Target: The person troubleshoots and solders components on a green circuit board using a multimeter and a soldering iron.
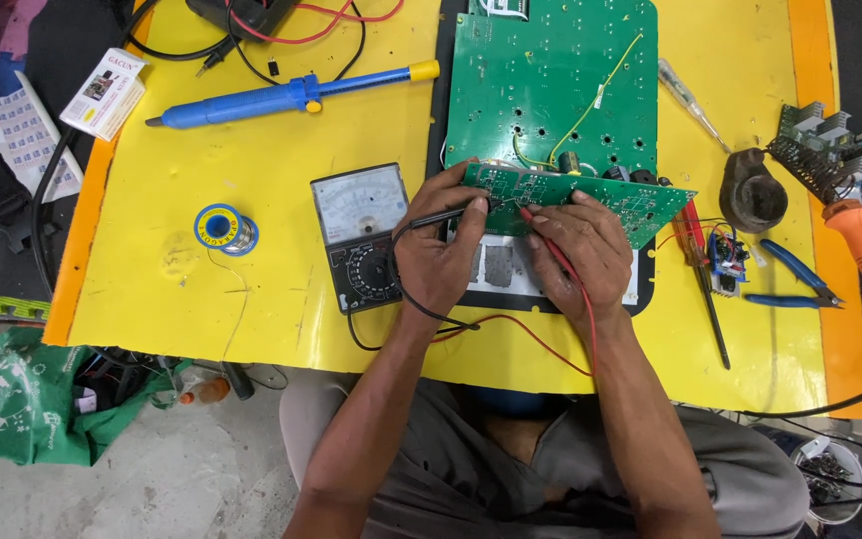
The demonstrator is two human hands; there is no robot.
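pressing a black probe [448, 214] with the left hand [438, 258] and a red probe [543, 236] with the right hand [581, 250] onto the small green circuit board [591, 197]; fingers pinched tight round each; board tilted beside the analog multimeter [363, 232] on the yellow table [202, 309]

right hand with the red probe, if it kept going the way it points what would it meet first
The right hand points up-left, its red probe tipped at the small green circuit board. That board comes first; contact looks likely, but depth is unclear.

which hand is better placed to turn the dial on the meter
Left. The left hand, holding the black probe, lies right beside the analog multimeter. The right hand with the red probe is farther off, across the small green board.
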